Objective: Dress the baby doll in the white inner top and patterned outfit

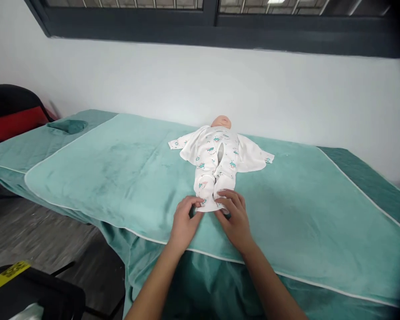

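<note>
A baby doll (222,121) lies on its back, its head towards the wall. White baby pants (206,171) with a small teal print cover its legs, and a white baby top (253,153) spreads out to both sides with its sleeves stretched wide. My left hand (184,220) pinches the hem of one pant leg between thumb and fingers. At the other leg's hem, my right hand (235,218) is closed on the fabric, fingers on top and thumb at the edge. The doll's feet are hidden.
The doll lies on a padded bed with a teal velvet cover (126,173), a face hole (68,126) at its left end. A white wall (146,80) stands behind. A black chair (50,291) is at lower left, another chair (13,111) beyond the bed's left end.
</note>
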A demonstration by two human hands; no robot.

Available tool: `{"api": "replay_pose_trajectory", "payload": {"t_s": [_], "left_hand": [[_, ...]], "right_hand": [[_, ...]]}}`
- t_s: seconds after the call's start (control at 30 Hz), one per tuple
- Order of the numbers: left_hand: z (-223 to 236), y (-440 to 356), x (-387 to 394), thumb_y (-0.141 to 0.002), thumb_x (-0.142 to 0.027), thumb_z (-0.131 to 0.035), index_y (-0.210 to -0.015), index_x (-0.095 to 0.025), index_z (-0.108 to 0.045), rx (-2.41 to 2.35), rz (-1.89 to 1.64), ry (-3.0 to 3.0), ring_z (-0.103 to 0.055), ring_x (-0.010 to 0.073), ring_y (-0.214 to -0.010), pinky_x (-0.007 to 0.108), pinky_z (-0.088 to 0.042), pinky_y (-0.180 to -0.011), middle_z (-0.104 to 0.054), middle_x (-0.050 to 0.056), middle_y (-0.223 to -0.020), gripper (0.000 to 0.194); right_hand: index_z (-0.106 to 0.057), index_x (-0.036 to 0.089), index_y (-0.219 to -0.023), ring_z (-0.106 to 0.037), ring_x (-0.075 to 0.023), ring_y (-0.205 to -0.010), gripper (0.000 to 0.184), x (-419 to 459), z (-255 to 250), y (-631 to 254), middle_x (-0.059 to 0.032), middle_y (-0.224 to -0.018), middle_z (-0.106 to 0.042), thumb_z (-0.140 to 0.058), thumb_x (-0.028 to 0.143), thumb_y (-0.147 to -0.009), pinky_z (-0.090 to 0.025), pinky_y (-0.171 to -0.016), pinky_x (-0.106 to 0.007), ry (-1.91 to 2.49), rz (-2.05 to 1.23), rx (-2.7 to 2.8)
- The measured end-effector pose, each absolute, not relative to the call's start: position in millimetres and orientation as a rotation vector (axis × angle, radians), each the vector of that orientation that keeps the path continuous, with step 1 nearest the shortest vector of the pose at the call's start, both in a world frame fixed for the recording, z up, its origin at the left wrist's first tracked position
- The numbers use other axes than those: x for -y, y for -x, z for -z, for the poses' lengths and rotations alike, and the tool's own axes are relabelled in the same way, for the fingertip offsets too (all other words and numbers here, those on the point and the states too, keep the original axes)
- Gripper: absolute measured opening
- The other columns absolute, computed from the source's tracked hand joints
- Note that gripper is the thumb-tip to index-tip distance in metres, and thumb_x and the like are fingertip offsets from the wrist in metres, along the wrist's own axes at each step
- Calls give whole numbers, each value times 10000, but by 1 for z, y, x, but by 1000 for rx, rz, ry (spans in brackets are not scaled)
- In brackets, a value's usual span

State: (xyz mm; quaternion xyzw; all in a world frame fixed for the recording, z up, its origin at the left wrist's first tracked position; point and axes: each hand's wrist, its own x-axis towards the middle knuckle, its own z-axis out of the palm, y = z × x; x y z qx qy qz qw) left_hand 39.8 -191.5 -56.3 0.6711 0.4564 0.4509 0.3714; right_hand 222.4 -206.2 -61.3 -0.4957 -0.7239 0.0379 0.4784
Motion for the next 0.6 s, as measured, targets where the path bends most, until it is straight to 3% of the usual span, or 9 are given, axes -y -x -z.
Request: {"api": "replay_pose_trajectory", "payload": {"t_s": [0.07,0.13,0.27,0.4,0.47,0.6], "left_hand": [[55,-42,192,-906,-266,-629,-903,-210,-667,-1157,-1212,-1630,-599,183,-927,318,-431,-899,-644,25,-924,68],[53,-40,195,-896,-299,-654,-843,-197,-650,-1098,-1243,-1541,-596,176,-907,297,-429,-871,-641,19,-905,115],[51,-26,204,-876,-305,-687,-851,-188,-649,-972,-1206,-1469,-589,166,-903,274,-422,-860,-631,15,-905,125],[52,-14,205,-901,-360,-663,-874,-186,-648,-905,-1083,-1411,-571,158,-868,264,-412,-817,-622,14,-873,177],[52,-14,201,-939,-409,-601,-823,-181,-633,-936,-1092,-1353,-557,150,-808,264,-409,-780,-607,10,-797,258],[51,-22,185,-958,-450,-544,-770,-185,-619,-1128,-1153,-1314,-540,139,-732,260,-412,-743,-569,-7,-698,333]], "right_hand": [[-620,257,-1044,-514,-244,-1235,196,207,59,-221,-59,-1198,-638,-630,110,-915,-461,-1027,-473,1178,-116,1751],[-620,254,-1020,-512,-239,-1238,190,211,57,-221,-56,-1190,-635,-614,94,-919,-461,-1031,-470,1135,-131,1750],[-620,255,-1004,-503,-251,-1258,200,227,59,-226,-65,-1214,-611,-607,79,-911,-460,-1035,-472,1080,-91,1837],[-599,257,-1144,-553,-241,-1192,276,236,71,-235,-101,-1270,-555,-649,144,-898,-510,-971,-421,1188,-81,1748],[-578,237,-1156,-597,-221,-1066,281,234,75,-238,-98,-1179,-577,-647,171,-892,-537,-881,-382,1330,-133,1585],[-575,226,-946,-585,-176,-798,86,229,69,-239,-16,-885,-610,-613,181,-882,-499,-732,-315,1499,-360,1518]]}}
